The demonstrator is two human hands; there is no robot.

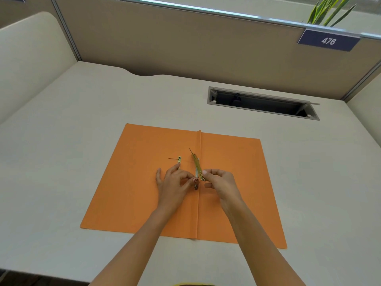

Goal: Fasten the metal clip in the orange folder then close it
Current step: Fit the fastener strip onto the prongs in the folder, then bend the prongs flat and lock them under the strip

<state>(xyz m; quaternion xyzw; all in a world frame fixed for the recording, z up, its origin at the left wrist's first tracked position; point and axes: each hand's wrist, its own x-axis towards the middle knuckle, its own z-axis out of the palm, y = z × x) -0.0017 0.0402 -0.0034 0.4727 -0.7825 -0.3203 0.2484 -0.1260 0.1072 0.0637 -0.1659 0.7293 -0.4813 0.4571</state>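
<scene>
An orange folder [132, 182] lies open and flat on the desk, its spine fold running down the middle. A gold metal clip bar [197, 165] is lifted at an angle beside the fold. My right hand [221, 183] pinches the bar's near end. My left hand [175, 181] pinches a small part of the clip at the fold, its other fingers spread on the left flap. A second gold clip piece [179, 161] lies on the left flap, partly under my left fingers. Thin prongs stick out from both pieces.
The pale desk [72, 124] has an open cable slot [261, 103] at the back right. Beige partition walls [185, 42] enclose the back and left, with a blue "476" sign [327, 40] and plant leaves [329, 9] at top right.
</scene>
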